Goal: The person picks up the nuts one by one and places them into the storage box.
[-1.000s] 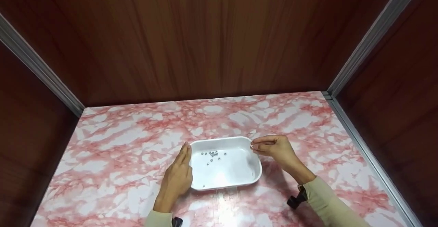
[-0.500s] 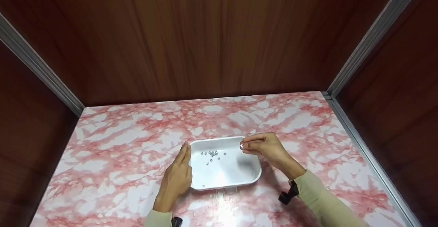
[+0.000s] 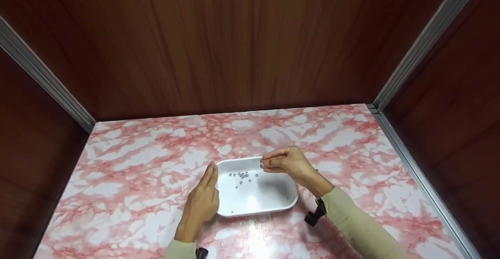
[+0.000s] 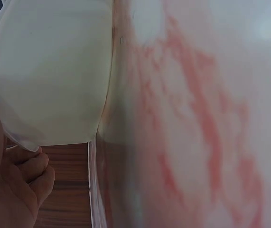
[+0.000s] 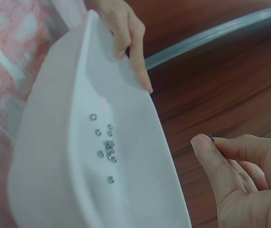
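Observation:
A white rectangular tray (image 3: pixel 269 198) stands on the table, with several small metal nuts (image 3: pixel 243 175) lying inside, mostly clustered towards its back left. My left hand (image 3: pixel 204 198) rests along the tray's left side, its fingers fairly straight against the outer wall. Thumb and fingertips of my right hand (image 3: pixel 291 164) pinch a small nut (image 3: pixel 262 164) above the tray's back right part. In the right wrist view only a dark bit of that nut (image 5: pixel 211 137) shows between the fingertips. The left wrist view shows the tray's outer wall (image 4: pixel 54 76) beside the left fingers.
The table (image 3: pixel 136 165) has a red and white marbled top. Brown wood-grain panels (image 3: pixel 242 48) rise behind it and at both sides, with grey metal rails (image 3: pixel 422 36) at the corners. One nut (image 3: pixel 232 212) lies apart near the tray's front left corner.
The right hand has moved left with the pinched nut, from the tray's right rim to over its back right interior. The left hand and the tray have stayed put.

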Action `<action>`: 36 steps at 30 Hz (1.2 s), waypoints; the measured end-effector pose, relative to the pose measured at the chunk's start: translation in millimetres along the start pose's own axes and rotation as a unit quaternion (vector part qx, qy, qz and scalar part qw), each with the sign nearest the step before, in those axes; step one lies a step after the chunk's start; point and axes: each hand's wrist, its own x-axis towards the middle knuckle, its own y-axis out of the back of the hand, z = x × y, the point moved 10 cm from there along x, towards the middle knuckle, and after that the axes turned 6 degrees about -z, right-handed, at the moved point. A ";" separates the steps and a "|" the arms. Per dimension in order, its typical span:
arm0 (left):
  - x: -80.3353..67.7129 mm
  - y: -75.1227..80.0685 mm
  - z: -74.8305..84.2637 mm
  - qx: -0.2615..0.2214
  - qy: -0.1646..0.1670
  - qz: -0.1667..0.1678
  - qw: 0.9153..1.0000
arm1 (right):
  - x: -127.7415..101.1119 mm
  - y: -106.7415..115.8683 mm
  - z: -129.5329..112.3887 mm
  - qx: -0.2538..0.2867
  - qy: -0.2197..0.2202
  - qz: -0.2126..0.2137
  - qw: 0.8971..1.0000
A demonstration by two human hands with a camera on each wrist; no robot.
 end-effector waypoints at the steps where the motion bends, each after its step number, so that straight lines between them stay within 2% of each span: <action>1: -0.3 -0.2 0.4 -0.003 0.000 0.000 1.000 | 1.4 -2.2 -0.5 0.000 -0.001 -0.002 1.000; 10: 0.2 2.5 0.9 0.000 -0.002 0.009 1.000 | 18.4 -21.2 -1.5 -0.020 -0.033 -0.028 0.999; 18: 2.1 1.6 -0.2 0.004 0.004 0.001 1.000 | 31.3 -37.4 2.3 -0.059 -0.052 -0.059 0.995; 27: 4.6 2.9 0.9 0.005 -0.007 0.007 1.000 | 40.8 -41.4 11.5 -0.088 -0.052 -0.038 0.994; 36: 1.0 -0.9 -2.3 -0.009 0.008 -0.004 1.000 | 42.1 -46.2 22.3 -0.088 -0.053 -0.043 0.994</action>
